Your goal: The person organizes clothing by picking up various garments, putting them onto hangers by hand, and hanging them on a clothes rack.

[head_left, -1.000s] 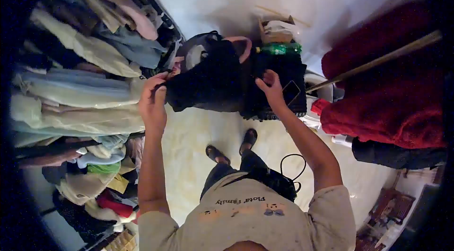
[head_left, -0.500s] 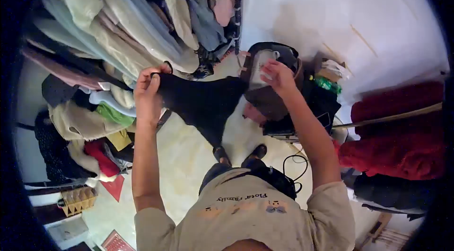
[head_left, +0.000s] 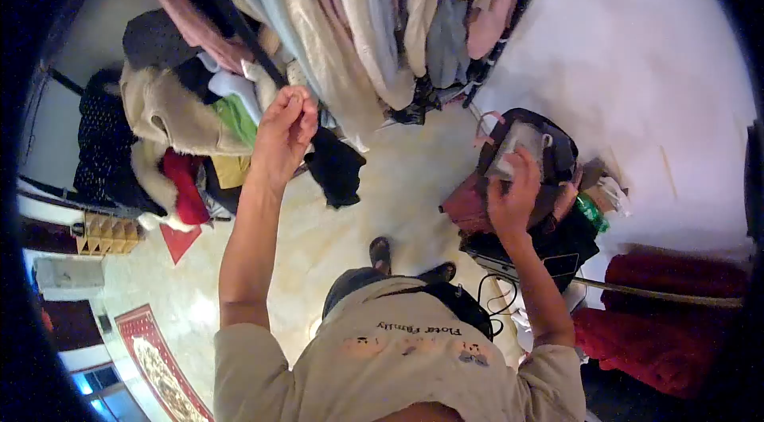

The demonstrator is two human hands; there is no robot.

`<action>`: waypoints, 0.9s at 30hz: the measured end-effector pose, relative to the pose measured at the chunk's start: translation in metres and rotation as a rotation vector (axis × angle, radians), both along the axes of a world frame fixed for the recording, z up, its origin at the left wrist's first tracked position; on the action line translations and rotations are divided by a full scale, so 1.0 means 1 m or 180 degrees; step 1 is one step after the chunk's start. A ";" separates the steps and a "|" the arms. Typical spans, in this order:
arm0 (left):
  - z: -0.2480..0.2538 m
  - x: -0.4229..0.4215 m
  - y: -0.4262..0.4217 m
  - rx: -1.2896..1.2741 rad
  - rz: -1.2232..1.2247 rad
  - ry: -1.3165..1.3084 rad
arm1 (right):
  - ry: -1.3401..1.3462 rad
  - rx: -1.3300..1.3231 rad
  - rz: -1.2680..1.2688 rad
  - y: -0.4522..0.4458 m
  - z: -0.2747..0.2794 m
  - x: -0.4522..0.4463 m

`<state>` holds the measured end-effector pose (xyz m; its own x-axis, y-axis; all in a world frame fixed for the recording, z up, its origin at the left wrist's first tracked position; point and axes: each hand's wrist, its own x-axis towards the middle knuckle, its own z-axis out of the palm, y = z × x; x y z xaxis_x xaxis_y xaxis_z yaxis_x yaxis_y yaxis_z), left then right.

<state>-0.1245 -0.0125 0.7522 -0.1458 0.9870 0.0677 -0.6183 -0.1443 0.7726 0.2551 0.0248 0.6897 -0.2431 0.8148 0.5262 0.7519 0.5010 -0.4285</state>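
Note:
My left hand (head_left: 285, 132) is raised beside the hanging clothes with its fingers curled closed. A small black cloth garment (head_left: 334, 169) hangs down just past the fingers, bunched; the exact grip is partly hidden behind the hand. My right hand (head_left: 513, 195) is held out on the other side with thumb and fingers apart and nothing between them. It appears in front of a dark bag (head_left: 557, 155) with a pale, clear-looking item (head_left: 521, 145) on top. From this angle I cannot tell whether the hand touches the bag.
Long garments (head_left: 350, 32) hang from a rack ahead. Folded and piled clothes (head_left: 171, 108) lie on the left. A green bottle (head_left: 590, 213) stands by the bag, and red cloth (head_left: 645, 342) hangs at right. A patterned rug (head_left: 155, 358) lies on the floor at lower left.
My right hand has let go of the stretched black garment and moved away from it. The garment now hangs bunched by my left hand. The view has turned leftward.

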 end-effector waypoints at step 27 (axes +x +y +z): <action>-0.119 0.074 -0.006 -0.0009 0.1538 0.3381 | 0.2706 -0.2570 0.2617 0.050 0.187 -0.156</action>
